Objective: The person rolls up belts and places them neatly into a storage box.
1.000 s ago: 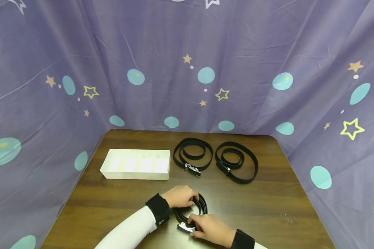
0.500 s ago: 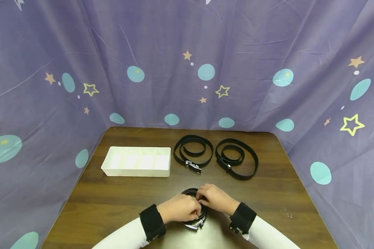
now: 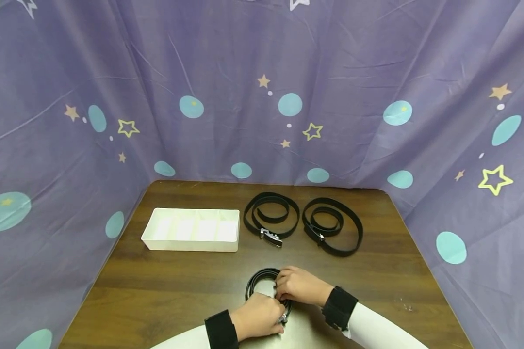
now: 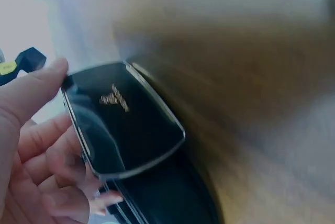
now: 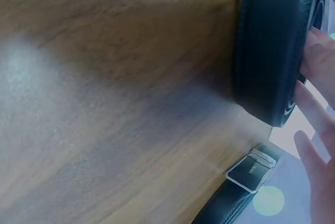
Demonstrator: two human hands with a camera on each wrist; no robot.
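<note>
A black leather belt (image 3: 258, 278), wound into a coil, stands on edge on the table in front of me. My left hand (image 3: 258, 316) grips its near side at the buckle (image 4: 123, 122). In the left wrist view the thumb lies at a corner of the glossy black, silver-rimmed buckle plate, with fingers curled behind it. My right hand (image 3: 303, 286) holds the coil's far right side, its fingers bent over the upper edge. In the right wrist view the outer strap (image 5: 272, 51) faces the camera, and those fingers reach toward the inside of the coil.
Behind the coil lie two more black belts, one loosely looped with its silver buckle in front (image 3: 270, 236) and another belt (image 3: 359, 232) to its right. A white divided box (image 3: 189, 245) stands at the back left. A purple curtain (image 3: 345, 145) surrounds the table (image 3: 157, 286).
My right hand has moved from the buckle to the coil's far right side. My left hand has come from the far side down to the near side, at the buckle.
</note>
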